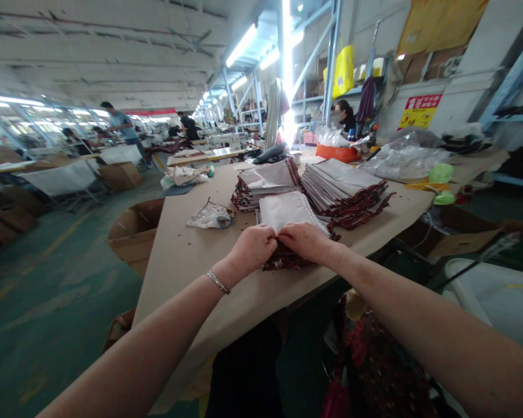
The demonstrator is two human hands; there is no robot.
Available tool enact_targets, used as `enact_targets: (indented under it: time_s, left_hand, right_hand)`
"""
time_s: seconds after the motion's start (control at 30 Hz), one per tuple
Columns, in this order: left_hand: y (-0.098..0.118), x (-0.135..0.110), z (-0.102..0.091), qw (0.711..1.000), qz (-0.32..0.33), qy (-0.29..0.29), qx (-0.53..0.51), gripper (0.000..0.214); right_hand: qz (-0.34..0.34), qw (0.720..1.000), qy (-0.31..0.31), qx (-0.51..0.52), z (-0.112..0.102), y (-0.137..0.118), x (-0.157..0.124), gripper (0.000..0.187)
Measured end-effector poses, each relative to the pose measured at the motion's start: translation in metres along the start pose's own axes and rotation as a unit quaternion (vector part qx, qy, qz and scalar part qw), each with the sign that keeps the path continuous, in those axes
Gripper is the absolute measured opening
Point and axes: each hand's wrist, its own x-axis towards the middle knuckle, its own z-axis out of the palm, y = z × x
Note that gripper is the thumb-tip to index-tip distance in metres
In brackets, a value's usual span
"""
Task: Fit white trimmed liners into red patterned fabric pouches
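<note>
My left hand and my right hand meet on the near edge of a stack of flat fabric pieces, white on top with dark red patterned edges. Both hands have their fingers curled and pinching the top white piece at its near edge. A thin bracelet circles my left wrist. The stack lies on a tan worktable close to its front edge.
Two taller stacks of the same fabric pieces lie behind. A crumpled plastic bag lies to the left, clear bags and an orange bin at the back. Open cardboard boxes stand left. People work at tables farther off.
</note>
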Motion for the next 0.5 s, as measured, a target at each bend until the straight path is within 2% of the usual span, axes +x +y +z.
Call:
enact_targets:
  time_s: [0.13, 0.2, 0.27, 0.37, 0.43, 0.5]
  left_hand:
    - [0.002, -0.006, -0.003, 0.998, -0.039, 0.025, -0.039, 0.015]
    - [0.009, -0.011, -0.005, 0.998, -0.048, 0.032, -0.004, 0.009]
    - [0.017, -0.014, -0.007, 0.997, -0.053, 0.037, 0.045, 0.014]
    - [0.024, -0.019, -0.011, 0.994, -0.066, 0.012, 0.08, 0.016]
    - [0.023, -0.028, -0.016, 0.995, -0.077, -0.001, 0.064, 0.021]
    - [0.017, -0.043, -0.019, 0.997, -0.075, 0.013, 0.015, 0.023]
  right_hand:
    - [-0.022, 0.993, 0.004, -0.116, -0.009, -0.005, -0.008, 0.024]
    - [0.006, 0.993, 0.005, -0.118, -0.013, -0.009, -0.012, 0.025]
    - [0.03, 0.994, 0.007, -0.106, -0.016, -0.016, -0.015, 0.026]
    - [0.032, 0.995, 0.018, -0.097, -0.021, -0.026, -0.021, 0.027]
    - [0.038, 0.994, 0.025, -0.095, -0.024, -0.029, -0.029, 0.025]
    - [0.066, 0.994, 0.034, -0.085, -0.027, -0.026, -0.04, 0.022]
